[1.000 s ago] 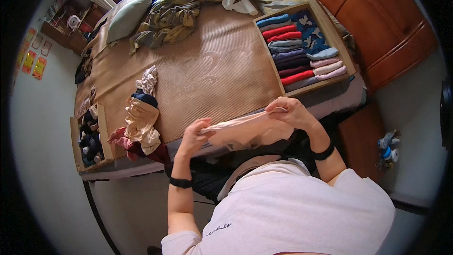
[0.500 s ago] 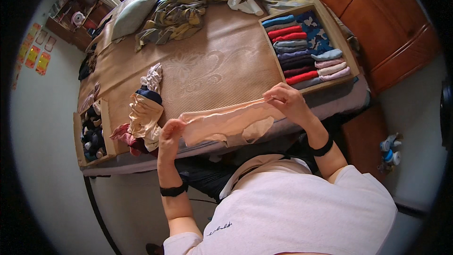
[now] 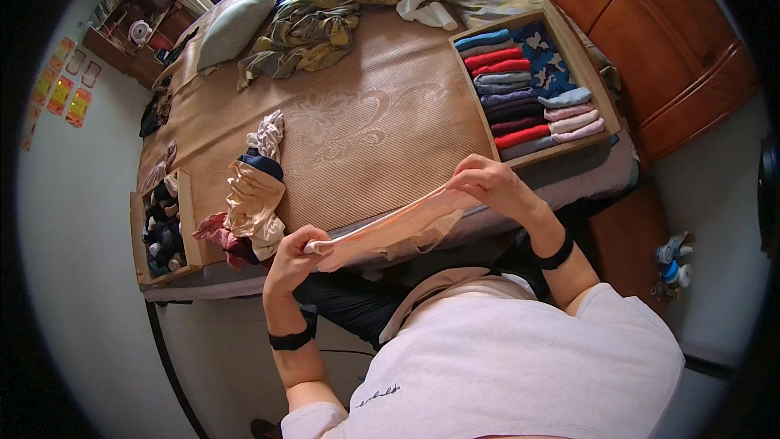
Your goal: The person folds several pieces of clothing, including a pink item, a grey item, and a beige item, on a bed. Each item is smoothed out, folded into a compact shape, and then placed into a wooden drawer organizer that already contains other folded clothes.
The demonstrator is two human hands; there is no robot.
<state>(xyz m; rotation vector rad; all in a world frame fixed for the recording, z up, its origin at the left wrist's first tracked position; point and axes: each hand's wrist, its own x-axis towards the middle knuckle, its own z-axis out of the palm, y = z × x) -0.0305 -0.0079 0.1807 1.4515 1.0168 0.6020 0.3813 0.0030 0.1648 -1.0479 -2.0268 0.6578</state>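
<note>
Far left, wooden tray of dark socks point(image 3: 162, 228) on bed edge, loose garment pile point(image 3: 252, 195) just beside it. Left hand point(image 3: 294, 256) pinches one end of peach stocking point(image 3: 390, 228), right hand point(image 3: 491, 183) pinches other end, stocking stretched between them over the bed point(image 3: 366, 122). Right: wooden tray of folded clothes point(image 3: 528, 85).

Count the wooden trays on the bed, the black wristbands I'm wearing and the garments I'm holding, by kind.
Wooden trays: 2, the right tray and the left tray
Black wristbands: 2, left wristband and right wristband
Peach garment: 1
Total: 5
</note>
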